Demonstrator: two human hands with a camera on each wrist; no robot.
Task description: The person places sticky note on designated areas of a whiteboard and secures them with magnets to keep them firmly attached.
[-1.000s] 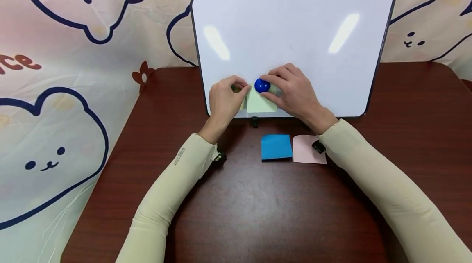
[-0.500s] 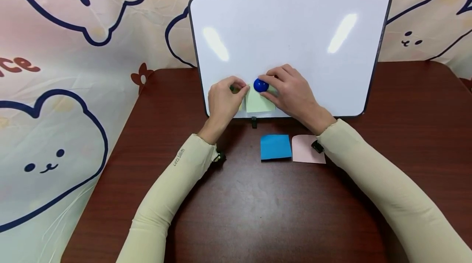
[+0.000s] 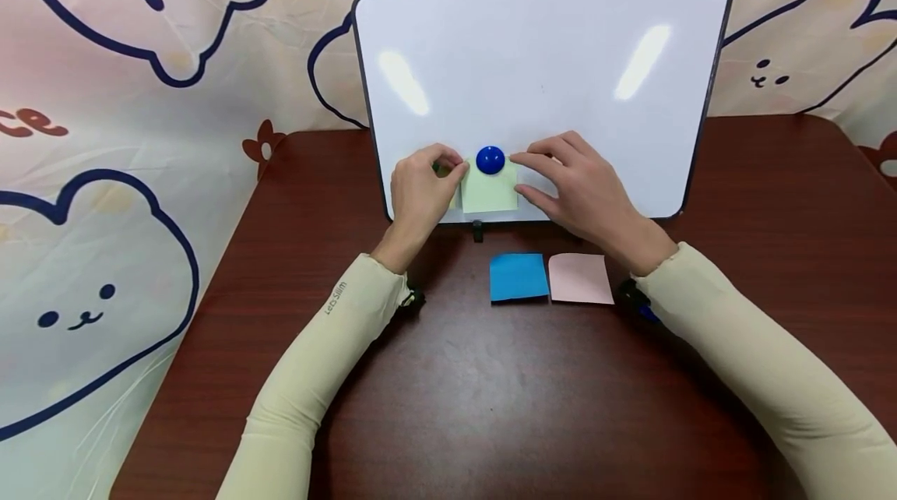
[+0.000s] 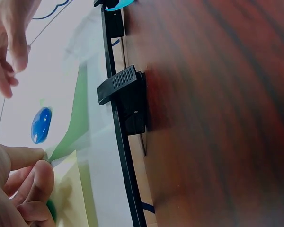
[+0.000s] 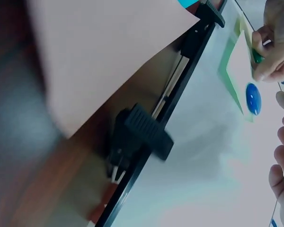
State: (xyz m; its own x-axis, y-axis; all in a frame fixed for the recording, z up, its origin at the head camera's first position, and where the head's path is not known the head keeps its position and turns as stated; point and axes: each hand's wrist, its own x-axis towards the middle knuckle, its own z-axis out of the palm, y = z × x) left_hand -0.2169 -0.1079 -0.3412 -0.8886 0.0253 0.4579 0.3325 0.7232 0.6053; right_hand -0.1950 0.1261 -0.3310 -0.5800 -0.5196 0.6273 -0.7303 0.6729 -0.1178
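The fingers (image 3: 530, 163) of our right hand (image 3: 592, 192) stand apart from the thumb and hold nothing, just to the right of a round blue magnet (image 3: 490, 160). Our left hand (image 3: 423, 182) pinches the upper left corner of a pale green note (image 3: 489, 195) between thumb and forefinger. That note is on the lower left part of a whiteboard (image 3: 546, 56), with the magnet over its top edge; from the left wrist we see its lower part curling away from the board. Behind our left fingers, partly hidden, are a yellow note (image 4: 72, 194) and something green (image 4: 51, 209), too covered to tell more. Black clips (image 4: 123, 97) sit along the board's bottom edge. In front of the board, a blue note (image 3: 518, 276) and a pink note (image 3: 581, 279) lie side by side on the dark brown table (image 3: 504, 391).
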